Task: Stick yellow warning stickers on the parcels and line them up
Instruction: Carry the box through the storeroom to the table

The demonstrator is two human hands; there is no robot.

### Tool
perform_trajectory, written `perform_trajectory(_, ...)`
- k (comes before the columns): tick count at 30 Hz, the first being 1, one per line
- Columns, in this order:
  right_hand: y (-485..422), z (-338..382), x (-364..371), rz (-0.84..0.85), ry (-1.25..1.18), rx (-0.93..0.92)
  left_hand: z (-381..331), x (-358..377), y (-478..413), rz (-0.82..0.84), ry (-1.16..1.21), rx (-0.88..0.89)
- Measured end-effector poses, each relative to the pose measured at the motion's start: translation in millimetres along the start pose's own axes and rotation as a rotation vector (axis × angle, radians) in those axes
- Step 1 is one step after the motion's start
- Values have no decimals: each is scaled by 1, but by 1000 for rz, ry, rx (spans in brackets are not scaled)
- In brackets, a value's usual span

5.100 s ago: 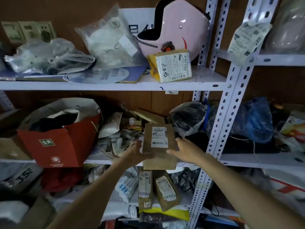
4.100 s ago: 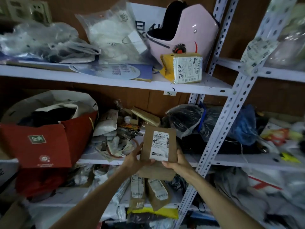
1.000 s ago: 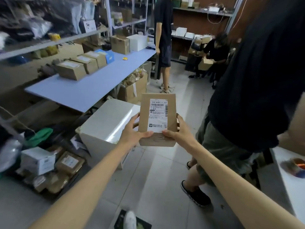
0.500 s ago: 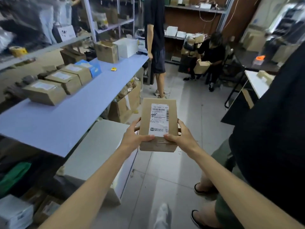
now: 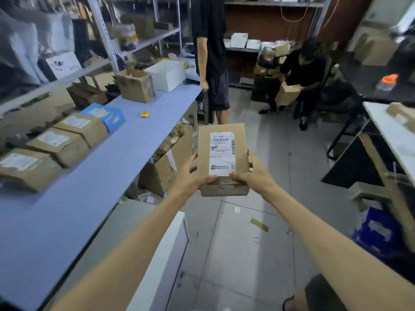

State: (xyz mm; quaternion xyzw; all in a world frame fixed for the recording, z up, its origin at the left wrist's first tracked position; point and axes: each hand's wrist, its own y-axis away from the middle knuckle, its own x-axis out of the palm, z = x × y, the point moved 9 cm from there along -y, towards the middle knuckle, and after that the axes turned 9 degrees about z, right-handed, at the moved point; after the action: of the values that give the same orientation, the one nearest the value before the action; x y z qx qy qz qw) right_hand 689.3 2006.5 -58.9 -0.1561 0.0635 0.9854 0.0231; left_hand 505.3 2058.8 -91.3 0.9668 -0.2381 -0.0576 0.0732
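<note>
I hold a flat brown cardboard parcel (image 5: 224, 191) with a white shipping label in front of me, above the floor. My left hand (image 5: 190, 178) grips its lower left edge, thumb on top. My right hand (image 5: 253, 173) grips the lower right edge the same way. On the long blue table (image 5: 107, 176) to my left, three brown parcels (image 5: 60, 144) and a blue parcel (image 5: 105, 115) stand in a row along the far edge. A small yellow sticker pad (image 5: 145, 114) lies on the table beyond them.
An open cardboard box (image 5: 137, 85) and a white box (image 5: 167, 74) sit at the table's far end. A person in black (image 5: 211, 52) stands by that end; another (image 5: 301, 70) sits holding a box. A white cabinet (image 5: 161, 254) stands below me. Shelving runs along the left.
I took the parcel off the shelf, turned away and walked along the blue table. The row of parcels has come closer on my left. Both hands have kept their grip throughout.
</note>
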Motion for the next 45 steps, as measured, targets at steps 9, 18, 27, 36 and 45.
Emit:
perform_trajectory(9,-167,-5,-54,24,60,15,-15,-15,-168,-39,10,1)
perform_trajectory(18,-357,16,-56,128,132,-20,-23,-92,-324,-148,99,-3)
perform_trajectory(27,-509,39,34,414,160,-75,-6,-207,-371,-362,149,-87)
perform_trajectory(36,-625,56,159,843,186,-127,22,-311,-373,-736,251,-221)
perform_trajectory(45,-678,56,251,1175,184,-98,54,-355,-367,-993,439,-301)
